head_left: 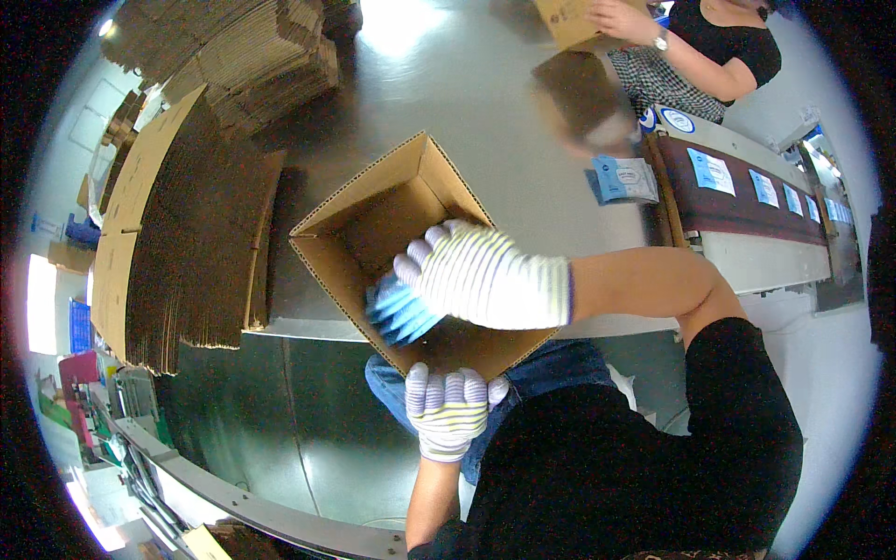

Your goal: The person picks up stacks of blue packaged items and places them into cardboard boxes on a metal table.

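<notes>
An open cardboard box (355, 191) stands tilted at the table's near edge, its mouth facing me. My right hand (476, 275), in a striped knit glove, reaches inside it. Its fingers are closed on a stack of blue packets (403, 313) by the box's left inner wall. The palm side of that hand is hidden. My left hand (450, 411), gloved the same way, grips the box's near rim with its fingers bent over the edge.
Flattened cartons stand in a stack (191, 233) on the left, with more piled behind (252, 65). On the right, a conveyor (737, 191) carries several blue-and-white packets. More packets (625, 179) lie at its end. Across the table, a person (709, 56) holds a cardboard box (569, 23).
</notes>
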The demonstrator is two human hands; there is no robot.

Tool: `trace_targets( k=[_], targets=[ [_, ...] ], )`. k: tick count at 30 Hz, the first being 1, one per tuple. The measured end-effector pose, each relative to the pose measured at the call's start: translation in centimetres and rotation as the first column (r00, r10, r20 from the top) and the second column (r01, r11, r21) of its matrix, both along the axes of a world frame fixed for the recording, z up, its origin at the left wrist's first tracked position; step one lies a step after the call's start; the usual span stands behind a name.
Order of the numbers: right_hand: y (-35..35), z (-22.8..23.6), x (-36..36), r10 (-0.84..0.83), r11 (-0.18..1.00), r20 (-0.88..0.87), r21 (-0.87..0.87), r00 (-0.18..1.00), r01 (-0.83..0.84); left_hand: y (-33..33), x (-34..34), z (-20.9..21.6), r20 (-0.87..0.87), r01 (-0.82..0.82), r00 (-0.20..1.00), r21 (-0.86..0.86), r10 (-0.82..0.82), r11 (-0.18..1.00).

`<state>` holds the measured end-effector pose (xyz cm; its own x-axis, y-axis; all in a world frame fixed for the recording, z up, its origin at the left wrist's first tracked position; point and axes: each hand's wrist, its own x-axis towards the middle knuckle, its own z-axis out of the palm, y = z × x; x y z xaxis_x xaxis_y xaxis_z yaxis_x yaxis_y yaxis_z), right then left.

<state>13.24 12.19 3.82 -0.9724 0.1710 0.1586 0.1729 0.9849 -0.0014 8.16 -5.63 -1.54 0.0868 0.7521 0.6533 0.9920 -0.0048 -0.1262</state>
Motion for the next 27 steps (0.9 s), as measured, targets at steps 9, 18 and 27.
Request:
trace_targets(
  k=[9,18,27],
  targets=[
    [-1.1,0.1,3.4,0.270,0.886,-0.226,-0.323,0.936,-0.333,0.6,-1.9,-0.7,0.090,0.027,0.996,-0.009,-0.026,1.000],
    [5.2,-5.6,9.8,-0.547,0.743,-0.453,-0.651,0.703,0.159,2.2,-4.1,-1.2,0.122,-0.007,0.993,0.084,-0.003,0.996],
    [11.9,-9.8,17.8,-0.500,0.830,-0.217,-0.396,0.839,0.392,2.4,-4.8,-3.3,0.132,-0.024,0.991,0.177,0.001,0.984]
  ],
)
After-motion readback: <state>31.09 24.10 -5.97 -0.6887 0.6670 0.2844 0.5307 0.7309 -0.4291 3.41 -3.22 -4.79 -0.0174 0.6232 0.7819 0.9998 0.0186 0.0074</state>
